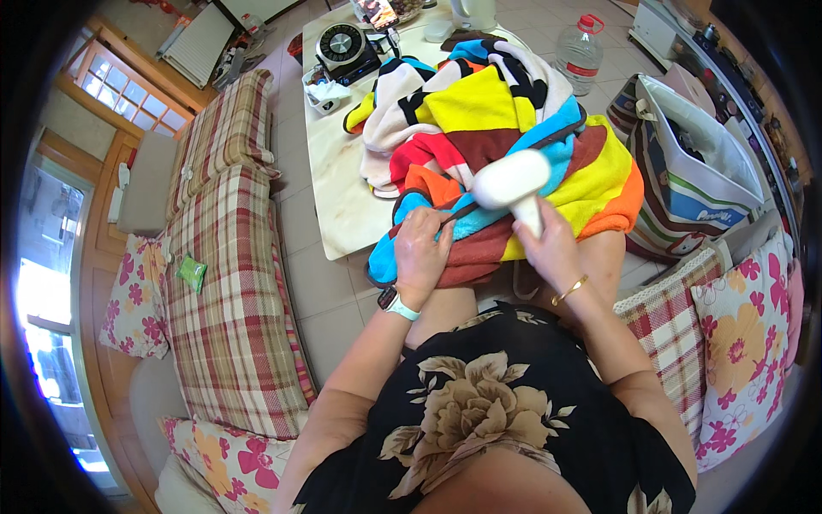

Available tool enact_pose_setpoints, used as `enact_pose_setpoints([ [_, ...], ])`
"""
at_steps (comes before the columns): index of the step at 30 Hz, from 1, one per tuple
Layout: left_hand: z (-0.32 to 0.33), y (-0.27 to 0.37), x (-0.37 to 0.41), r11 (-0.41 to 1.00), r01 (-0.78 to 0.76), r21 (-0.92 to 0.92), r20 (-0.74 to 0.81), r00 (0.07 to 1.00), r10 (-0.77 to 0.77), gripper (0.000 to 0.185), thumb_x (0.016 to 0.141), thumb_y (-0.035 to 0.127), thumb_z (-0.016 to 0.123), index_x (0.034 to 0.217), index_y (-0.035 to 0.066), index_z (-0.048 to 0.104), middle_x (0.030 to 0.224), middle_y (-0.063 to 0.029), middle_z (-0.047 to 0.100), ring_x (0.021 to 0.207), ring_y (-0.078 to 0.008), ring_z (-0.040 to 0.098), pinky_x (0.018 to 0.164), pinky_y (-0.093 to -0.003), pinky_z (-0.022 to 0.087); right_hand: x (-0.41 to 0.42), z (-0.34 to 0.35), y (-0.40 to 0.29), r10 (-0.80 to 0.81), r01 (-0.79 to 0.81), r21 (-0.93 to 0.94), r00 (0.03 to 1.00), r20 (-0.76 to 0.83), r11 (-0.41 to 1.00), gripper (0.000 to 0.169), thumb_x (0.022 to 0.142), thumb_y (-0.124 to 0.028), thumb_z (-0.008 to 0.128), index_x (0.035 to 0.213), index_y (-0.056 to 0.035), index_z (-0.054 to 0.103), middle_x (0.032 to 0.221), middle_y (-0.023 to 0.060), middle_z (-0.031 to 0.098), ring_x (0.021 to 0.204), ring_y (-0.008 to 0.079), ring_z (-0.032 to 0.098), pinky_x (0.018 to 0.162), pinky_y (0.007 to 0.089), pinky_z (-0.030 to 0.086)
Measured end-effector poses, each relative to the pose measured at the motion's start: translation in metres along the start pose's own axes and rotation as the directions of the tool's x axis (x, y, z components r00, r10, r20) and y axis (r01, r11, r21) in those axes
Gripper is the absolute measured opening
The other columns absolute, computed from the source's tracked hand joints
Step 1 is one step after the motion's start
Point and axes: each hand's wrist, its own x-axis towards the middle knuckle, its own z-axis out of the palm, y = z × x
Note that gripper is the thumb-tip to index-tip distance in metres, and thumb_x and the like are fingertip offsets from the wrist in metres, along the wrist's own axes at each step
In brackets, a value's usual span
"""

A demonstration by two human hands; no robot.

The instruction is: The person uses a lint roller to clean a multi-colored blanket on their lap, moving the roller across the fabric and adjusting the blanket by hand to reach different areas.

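Note:
A plush blanket in yellow, blue, brown, red, orange and white lies bunched over the marble-look table and hangs across my lap. My left hand pinches the dark-trimmed edge of the blanket near its front left. In my right hand is the handle of a white handheld device, possibly a lint remover. Its broad rounded head is over the blanket, slightly blurred; whether it touches the fabric I cannot tell.
A black round-faced device, a small white container and a propped phone stand on the table's far left. A large water bottle is beyond the blanket. A striped bag sits right; a plaid sofa is left.

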Motion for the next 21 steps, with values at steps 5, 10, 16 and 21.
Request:
enact_pose_setpoints([
  [5, -0.001, 0.002, 0.000, 1.000, 0.009, 0.001, -0.005, 1.000, -0.009, 0.015, 0.079, -0.001, 0.078, 0.091, 0.003, 0.069, 0.088, -0.0126, 0.064, 0.086, -0.0324, 0.064, 0.078, -0.0415, 0.052, 0.023, -0.008, 0.002, 0.062, -0.063, -0.011, 0.996, -0.070, 0.998, 0.047, 0.091, -0.023, 0.073, 0.126, 0.0050, 0.060, 0.105, 0.0295, 0.069, 0.097, 0.0466, 0.068, 0.083, 0.0491, 0.055],
  [10, -0.002, 0.001, -0.006, 1.000, -0.022, 0.004, -0.005, 1.000, 0.022, 0.017, 0.077, 0.001, 0.079, 0.090, 0.004, 0.069, 0.088, -0.0115, 0.063, 0.086, -0.0318, 0.064, 0.076, -0.0414, 0.052, -0.002, -0.002, -0.014, -0.041, 0.042, 0.000, 0.987, 0.152, 0.999, 0.052, 0.089, -0.025, 0.074, 0.130, 0.0048, 0.058, 0.111, 0.0306, 0.069, 0.103, 0.0460, 0.067, 0.089, 0.0489, 0.054],
  [16, -0.014, -0.002, -0.019, 0.973, 0.206, -0.100, -0.011, 0.978, -0.208, 0.013, 0.085, 0.005, 0.079, 0.095, 0.001, 0.070, 0.086, -0.0139, 0.067, 0.077, -0.0301, 0.065, 0.070, -0.0382, 0.052, 0.037, -0.016, 0.014, 0.122, -0.119, 0.115, 0.992, -0.020, 0.986, 0.043, 0.090, -0.021, 0.075, 0.121, 0.0063, 0.062, 0.100, 0.0277, 0.071, 0.092, 0.0401, 0.071, 0.079, 0.0437, 0.055],
  [21, -0.020, -0.013, -0.011, 0.883, 0.437, -0.169, 0.084, 0.899, -0.429, 0.017, 0.097, 0.014, 0.071, 0.098, -0.003, 0.072, 0.089, -0.0186, 0.071, 0.075, -0.0334, 0.068, 0.071, -0.0400, 0.053, 0.016, 0.002, -0.009, 0.109, -0.114, 0.327, 0.993, 0.032, 0.938, 0.041, 0.091, -0.020, 0.075, 0.120, 0.0058, 0.061, 0.096, 0.0245, 0.070, 0.087, 0.0380, 0.070, 0.078, 0.0428, 0.054],
])
